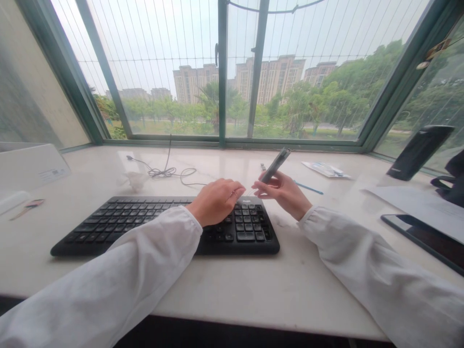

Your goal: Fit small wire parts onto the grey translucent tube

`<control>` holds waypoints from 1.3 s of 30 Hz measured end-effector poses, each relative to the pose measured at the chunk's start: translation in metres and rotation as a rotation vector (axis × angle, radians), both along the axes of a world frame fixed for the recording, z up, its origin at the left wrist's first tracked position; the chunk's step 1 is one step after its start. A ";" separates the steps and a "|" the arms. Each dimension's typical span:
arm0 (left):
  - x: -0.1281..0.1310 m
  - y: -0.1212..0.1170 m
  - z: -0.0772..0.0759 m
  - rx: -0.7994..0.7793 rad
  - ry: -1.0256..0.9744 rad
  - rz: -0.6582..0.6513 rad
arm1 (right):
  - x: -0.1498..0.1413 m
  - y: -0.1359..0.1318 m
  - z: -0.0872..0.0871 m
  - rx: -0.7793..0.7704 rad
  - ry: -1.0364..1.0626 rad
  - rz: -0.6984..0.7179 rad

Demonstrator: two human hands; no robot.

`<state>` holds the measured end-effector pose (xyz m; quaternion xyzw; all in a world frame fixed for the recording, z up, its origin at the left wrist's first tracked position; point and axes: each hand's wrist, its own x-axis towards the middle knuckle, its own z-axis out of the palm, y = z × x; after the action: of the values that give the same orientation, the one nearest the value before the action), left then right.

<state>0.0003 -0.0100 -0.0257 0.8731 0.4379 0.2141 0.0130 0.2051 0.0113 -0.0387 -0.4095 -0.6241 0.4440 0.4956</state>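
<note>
The left forearm, in a white sleeve (108,275), crosses a marble counter (261,290); the left hand (215,202) rests palm down and half-curled on a black keyboard (108,227), gripping nothing. The right hand (284,193) is closed around a slim grey smartphone (275,165), held tilted above the keyboard's far edge, just beside the left fingertips (239,189).

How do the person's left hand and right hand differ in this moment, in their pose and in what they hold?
The left hand lies palm down on the black keyboard, while the right hand is turned on its side at the keyboard's far edge. The left hand holds nothing, while the right hand grips a grey smartphone, tilted upward. Both hands are bare and come out of white sleeves.
</note>
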 end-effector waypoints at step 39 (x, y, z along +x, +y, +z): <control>0.004 0.003 -0.008 0.035 -0.032 -0.024 | 0.010 0.003 0.013 -0.165 -0.209 0.205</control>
<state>0.0043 -0.0075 -0.0340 0.8748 0.4232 0.2356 0.0073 0.2149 0.0138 -0.0257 -0.4271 -0.6720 0.4970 0.3450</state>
